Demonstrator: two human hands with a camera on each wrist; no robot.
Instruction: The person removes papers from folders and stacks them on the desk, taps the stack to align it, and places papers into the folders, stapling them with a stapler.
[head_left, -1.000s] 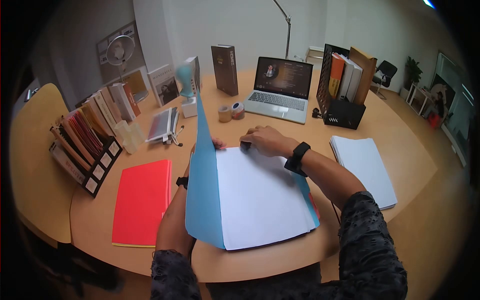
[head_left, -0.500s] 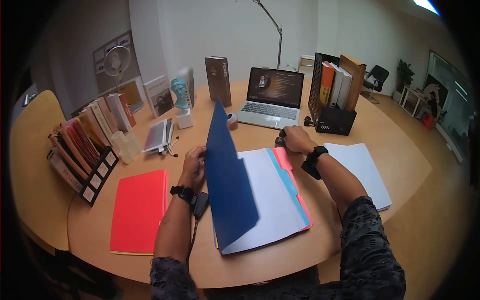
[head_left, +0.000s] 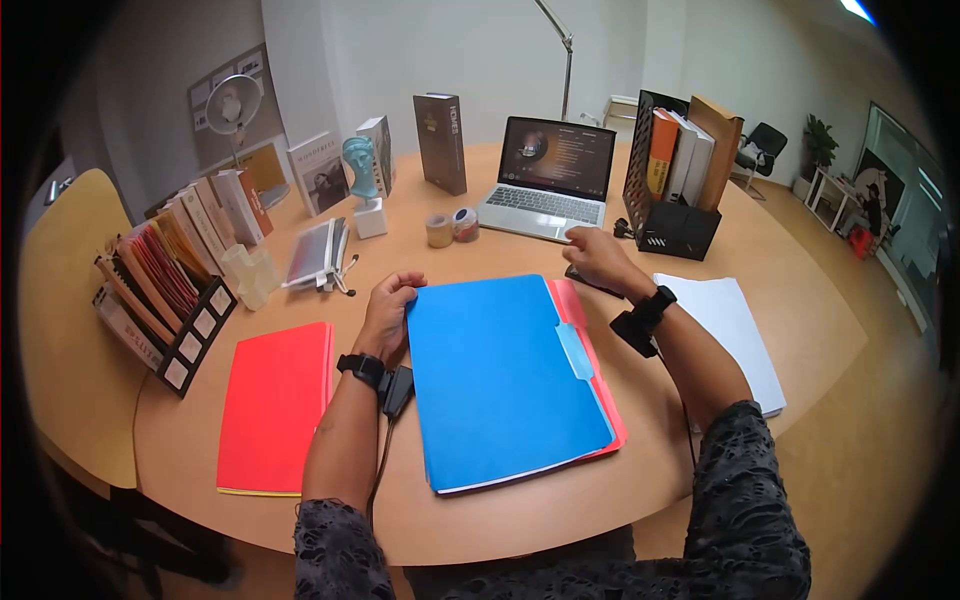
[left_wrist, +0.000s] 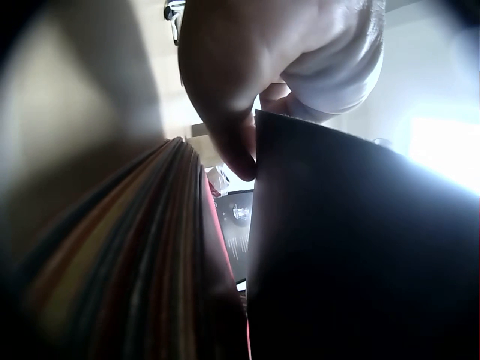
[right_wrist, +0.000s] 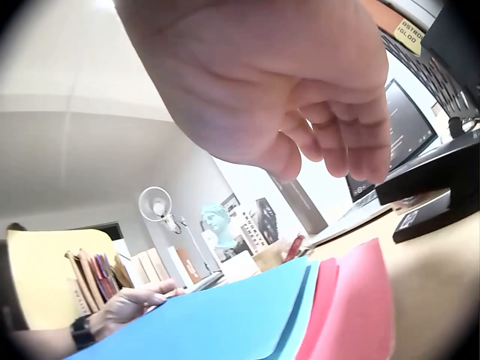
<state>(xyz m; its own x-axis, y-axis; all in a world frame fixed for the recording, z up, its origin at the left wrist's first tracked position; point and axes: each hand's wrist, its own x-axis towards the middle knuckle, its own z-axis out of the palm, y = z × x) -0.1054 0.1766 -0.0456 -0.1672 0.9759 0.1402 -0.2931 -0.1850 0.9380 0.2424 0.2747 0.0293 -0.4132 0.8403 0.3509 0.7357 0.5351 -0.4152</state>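
Observation:
A blue folder [head_left: 500,380] lies closed in front of the person, on top of light blue and pink folders [head_left: 608,410] whose tabs show along the right side. Its upper left corner is between the left hand's [head_left: 388,318] thumb and fingers; in the left wrist view that hand [left_wrist: 262,60] pinches the cover's dark edge [left_wrist: 337,195]. Just beyond the folder's upper right corner is a black stapler [head_left: 592,282], partly hidden by the right hand [head_left: 605,262]. The right wrist view shows that hand [right_wrist: 277,82] loosely bent and empty, apart from the stapler [right_wrist: 435,178].
Red folders [head_left: 275,410] lie to the left, white paper [head_left: 725,340] to the right. Behind are tape rolls [head_left: 439,232], a bust [head_left: 362,175], a laptop [head_left: 545,205] and a black book holder [head_left: 680,230]. A file rack [head_left: 195,340] stands at far left.
The blue cover has come down flat over the white sheets, the left hand still at its corner. My right hand has let go of the stapler and risen slightly.

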